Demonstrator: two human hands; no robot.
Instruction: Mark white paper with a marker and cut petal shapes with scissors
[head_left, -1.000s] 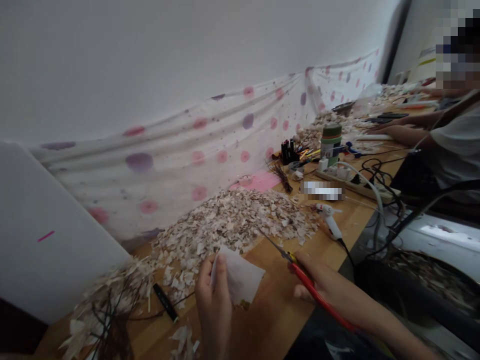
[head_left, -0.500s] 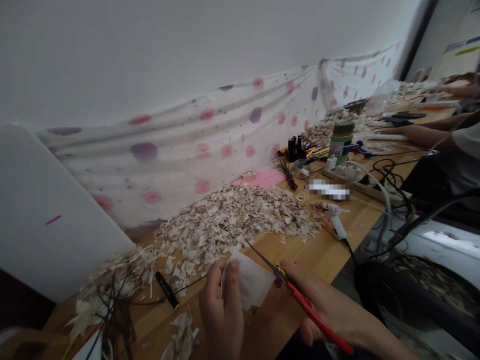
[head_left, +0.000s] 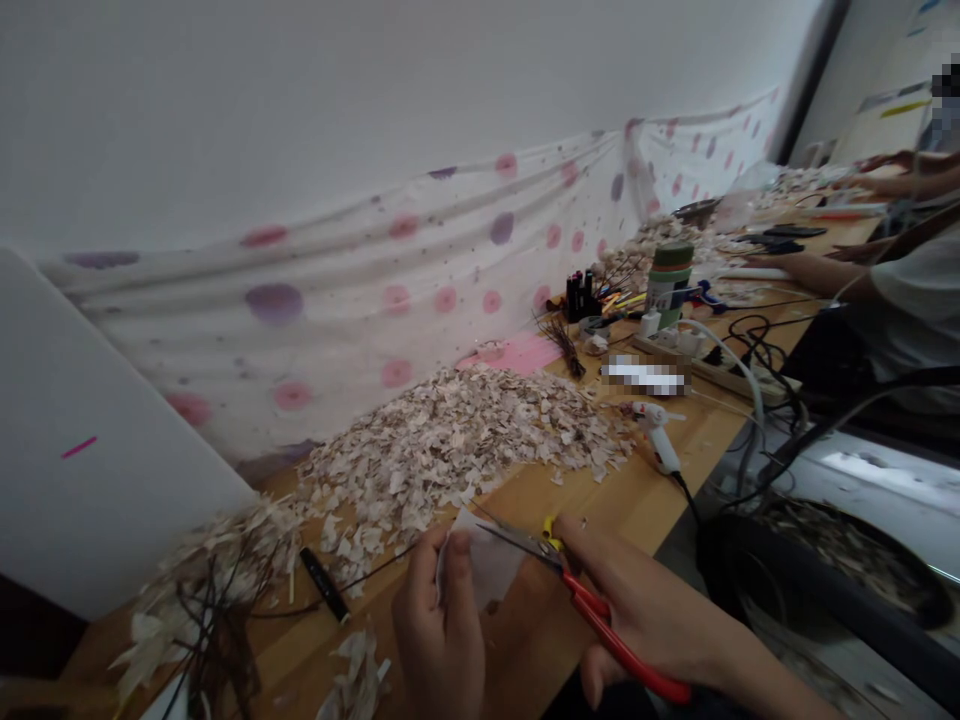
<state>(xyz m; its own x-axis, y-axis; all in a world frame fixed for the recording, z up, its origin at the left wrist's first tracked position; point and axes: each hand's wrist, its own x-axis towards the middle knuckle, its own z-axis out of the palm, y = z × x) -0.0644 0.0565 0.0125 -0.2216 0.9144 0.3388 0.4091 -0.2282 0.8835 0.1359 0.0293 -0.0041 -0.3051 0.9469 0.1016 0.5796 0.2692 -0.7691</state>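
Between the thumb and fingers of my left hand (head_left: pixel 442 610) is a thin white translucent sheet (head_left: pixel 491 568), perhaps paper or a petal-like piece. My right hand (head_left: pixel 637 600) grips red-handled scissors (head_left: pixel 600 618) with something yellow wrapped near the pivot. Their blades are apart and reach over the sheet's upper part, tips towards my left thumb. Beyond both hands spreads a heap of pale, thin flakes (head_left: pixel 457 430). To the left of my left hand lies a black marker (head_left: pixel 324 585).
A white glue gun (head_left: pixel 658 440) lies at the table's right edge. Behind it are a power strip (head_left: pixel 712 365) with tangled cables and a green container (head_left: pixel 667 285). Dark twigs (head_left: pixel 217 620) lie at lower left. A co-worker's arm (head_left: pixel 810 270) rests on the table farther right.
The scissors have opened, and their blades have swung left and down over the white sheet. My left hand still holds the sheet. The whole view has shifted slightly.
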